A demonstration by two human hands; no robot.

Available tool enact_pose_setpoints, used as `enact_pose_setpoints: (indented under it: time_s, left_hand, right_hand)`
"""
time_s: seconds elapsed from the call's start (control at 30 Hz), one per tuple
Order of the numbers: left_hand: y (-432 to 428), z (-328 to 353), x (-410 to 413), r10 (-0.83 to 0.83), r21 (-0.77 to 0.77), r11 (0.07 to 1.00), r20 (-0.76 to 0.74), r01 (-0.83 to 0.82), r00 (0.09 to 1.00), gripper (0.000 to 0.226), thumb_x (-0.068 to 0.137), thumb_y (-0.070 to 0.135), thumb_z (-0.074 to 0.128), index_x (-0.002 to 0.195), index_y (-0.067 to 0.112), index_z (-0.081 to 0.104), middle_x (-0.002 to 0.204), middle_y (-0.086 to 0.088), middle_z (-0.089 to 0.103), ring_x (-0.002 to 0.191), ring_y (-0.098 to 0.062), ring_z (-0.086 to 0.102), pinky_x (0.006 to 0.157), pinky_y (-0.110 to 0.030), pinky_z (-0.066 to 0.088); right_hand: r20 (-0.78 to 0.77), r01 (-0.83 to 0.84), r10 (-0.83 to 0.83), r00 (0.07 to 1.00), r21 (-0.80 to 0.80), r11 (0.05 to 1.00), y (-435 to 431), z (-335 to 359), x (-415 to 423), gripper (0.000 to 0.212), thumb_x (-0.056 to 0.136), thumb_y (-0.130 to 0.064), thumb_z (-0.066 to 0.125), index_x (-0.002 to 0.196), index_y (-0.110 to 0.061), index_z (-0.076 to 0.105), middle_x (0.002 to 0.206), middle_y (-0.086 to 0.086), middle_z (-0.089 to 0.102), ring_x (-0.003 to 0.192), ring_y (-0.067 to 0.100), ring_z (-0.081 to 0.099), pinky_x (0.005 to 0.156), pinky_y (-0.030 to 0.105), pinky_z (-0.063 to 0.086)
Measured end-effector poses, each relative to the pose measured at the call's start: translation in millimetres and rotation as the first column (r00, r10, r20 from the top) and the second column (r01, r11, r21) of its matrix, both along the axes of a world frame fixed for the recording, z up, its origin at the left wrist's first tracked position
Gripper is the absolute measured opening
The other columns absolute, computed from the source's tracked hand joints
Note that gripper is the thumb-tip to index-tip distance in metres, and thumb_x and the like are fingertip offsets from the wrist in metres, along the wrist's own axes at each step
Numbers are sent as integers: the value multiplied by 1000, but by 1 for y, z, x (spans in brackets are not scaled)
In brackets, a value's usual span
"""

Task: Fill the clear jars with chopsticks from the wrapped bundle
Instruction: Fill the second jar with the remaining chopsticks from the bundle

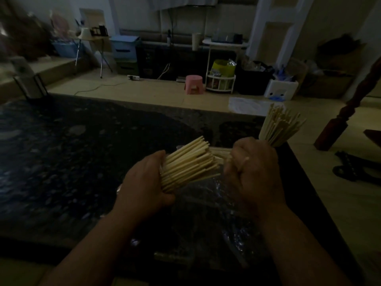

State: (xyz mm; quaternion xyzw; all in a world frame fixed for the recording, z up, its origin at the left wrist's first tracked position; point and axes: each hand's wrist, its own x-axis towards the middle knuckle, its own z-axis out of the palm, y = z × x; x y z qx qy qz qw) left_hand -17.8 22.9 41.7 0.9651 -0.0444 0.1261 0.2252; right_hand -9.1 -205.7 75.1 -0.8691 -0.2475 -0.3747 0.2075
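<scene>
My left hand [144, 186] grips a thick bundle of pale wooden chopsticks [187, 164], their ends fanned out toward the upper right. My right hand [253, 172] is curled in a fist just right of the bundle, over more chopsticks [218, 152] lying behind it; what it holds is hidden by the fingers. Crumpled clear plastic wrap [208, 190] lies on the table below both hands. Behind my right hand stands a clear jar [270, 139] packed with upright chopsticks [278, 122]; its glass is barely visible in the dim light.
The dark patterned table [72, 162] stretches left and ends close on the right. Beyond it on the floor are a pink stool [192, 84], a white rack [221, 79] and boxes. A carved wooden post [338, 120] stands at the right.
</scene>
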Motion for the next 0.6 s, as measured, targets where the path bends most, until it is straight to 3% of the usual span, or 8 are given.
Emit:
enact_pose_setpoints:
  time_s: [0.17,0.2,0.27,0.37,0.47,0.53,0.6]
  left_hand:
    - [-3,-2,2,-30,29,999,-15,30,999,105,58,36,85,147,22,33,142,1,46,127,-16,45,106,-30,33]
    - [-3,-2,2,-33,26,999,-16,33,999,103,57,36,85,146,23,34,141,1,46,126,-16,45,106,-30,33]
    - [-2,-2,3,-36,22,999,-20,36,999,102,57,36,85,146,23,35,141,2,46,125,-16,45,105,-30,33]
    - [-2,-3,2,-41,4,999,-39,42,998,101,58,36,84,145,26,33,140,4,46,125,-13,45,104,-28,34]
    - [-2,-5,2,-46,-20,999,-45,45,998,101,56,37,84,143,27,36,136,5,48,121,-12,47,102,-29,38]
    - [-1,-7,2,-47,-28,999,-34,46,998,100,55,38,84,143,27,37,136,5,49,120,-13,48,101,-29,38]
    - [-1,-7,2,-45,-33,998,-29,44,999,100,56,38,84,143,26,36,138,4,48,122,-14,47,102,-29,37]
  right_hand:
    - [-69,63,-52,996,179,982,2,-8,-1,40,97,-37,37,86,-8,62,87,7,47,67,21,48,54,35,45]
    - [-73,63,-49,996,199,978,4,-10,-1,39,98,-36,37,90,-8,64,89,5,48,69,16,47,59,31,46]
    - [-75,42,-21,997,291,956,6,-11,1,32,99,-28,44,96,-6,68,93,3,50,76,5,45,71,9,40]
    - [-73,17,16,997,429,903,10,-7,3,30,97,-27,49,102,-7,70,97,6,59,85,3,53,78,6,39]
    - [-143,-15,156,977,687,727,20,-3,-2,30,97,-35,46,91,-16,68,81,4,68,77,10,65,71,21,52]
    - [-163,-16,284,945,843,537,31,0,-9,28,99,-31,49,83,-14,65,69,3,69,61,12,67,59,23,55]
    - [-173,3,315,933,880,475,38,2,-13,30,97,-29,47,79,-12,63,62,0,67,52,11,64,53,21,53]
